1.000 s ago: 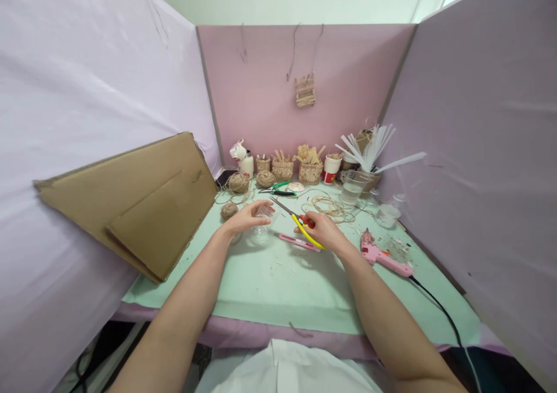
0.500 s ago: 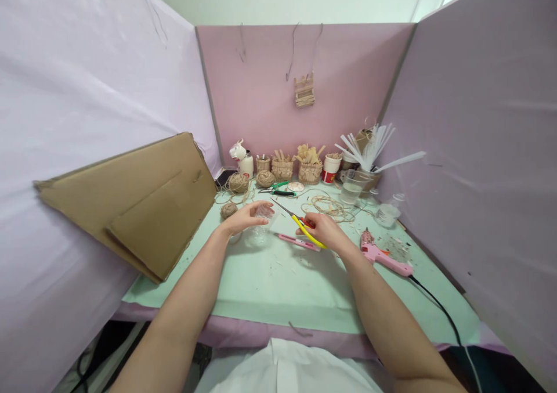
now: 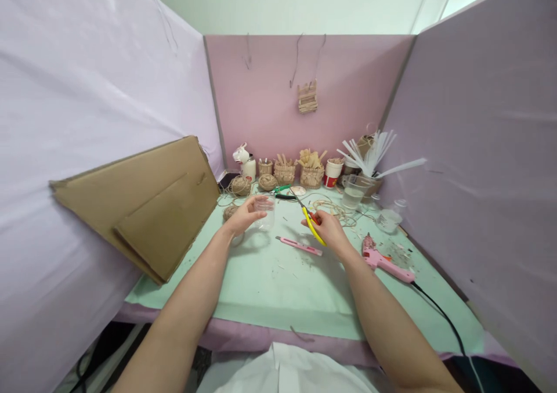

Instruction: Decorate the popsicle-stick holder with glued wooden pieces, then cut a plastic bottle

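Note:
My left hand (image 3: 243, 215) is wrapped round a clear plastic cup-like piece (image 3: 265, 213), held upright just above the table. In my right hand (image 3: 329, 229) is a pair of scissors (image 3: 311, 222) with yellow and red handles; the thin blades point up and away to the left. A small space separates the blades from the clear piece. Below, between my hands, a pink utility knife (image 3: 299, 245) lies on the green tabletop with its blade end to the left.
A pink glue gun (image 3: 387, 263) with a black cord lies at right. Folded cardboard (image 3: 161, 207) leans at left. Twine balls (image 3: 240, 185), stick-filled woven baskets (image 3: 311, 176), a measuring cup (image 3: 353, 193) and white strips (image 3: 369, 155) line the back. Small scraps litter the cloth.
The clear piece has turned more upright in my left hand. My right hand has swung the scissors to point more upward, away from the clear piece. The view has tipped up slightly.

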The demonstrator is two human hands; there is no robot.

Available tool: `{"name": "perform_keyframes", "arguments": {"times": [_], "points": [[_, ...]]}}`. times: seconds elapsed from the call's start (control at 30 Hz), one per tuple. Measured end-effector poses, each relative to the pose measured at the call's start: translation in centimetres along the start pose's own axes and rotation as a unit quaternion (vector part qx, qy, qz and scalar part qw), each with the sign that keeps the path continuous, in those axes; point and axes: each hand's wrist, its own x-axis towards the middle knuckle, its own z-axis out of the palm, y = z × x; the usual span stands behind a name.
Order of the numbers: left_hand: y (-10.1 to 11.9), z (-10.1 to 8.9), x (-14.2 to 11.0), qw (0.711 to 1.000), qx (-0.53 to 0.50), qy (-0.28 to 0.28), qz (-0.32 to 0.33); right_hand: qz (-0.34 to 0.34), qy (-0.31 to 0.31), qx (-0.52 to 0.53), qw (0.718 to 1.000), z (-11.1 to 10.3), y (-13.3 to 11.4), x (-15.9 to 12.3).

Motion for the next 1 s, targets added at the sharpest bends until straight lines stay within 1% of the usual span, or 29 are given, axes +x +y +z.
{"name": "perform_keyframes", "arguments": {"times": [0.13,0.27,0.37,0.47,0.63,0.83,1.0], "points": [[0.5,0.6,-0.2,1.000,-0.030,0.000,-0.005,0.002,-0.010,-0.005,1.000,0.0,-0.2,-0.2],[0.7,0.8,-0.3,1.000,-0.025,-0.008,-0.012,-0.002,-0.006,-0.003,1.000,-0.1,-0.5,-0.2],[0.6,0.7,-0.3,0.999,0.000,-0.026,-0.018,-0.010,-0.021,0.017,1.000,-0.2,-0.8,-0.4],[0.5,0.7,-0.4,0.997,0.049,-0.049,-0.022,-0.030,-0.048,0.037,0.998,-0.4,-1.2,-0.6],[0.5,0.8,-0.6,0.990,0.106,-0.080,-0.041,-0.057,-0.087,0.020,0.994,-0.4,-1.7,-1.0],[0.3,0.7,-0.5,0.986,0.123,-0.103,-0.049,-0.076,-0.096,-0.004,0.993,-0.4,-1.5,-1.1],[0.3,0.4,-0.5,0.985,0.126,-0.107,-0.056,-0.080,-0.097,-0.010,0.992,-0.4,-1.3,-1.0]]}}
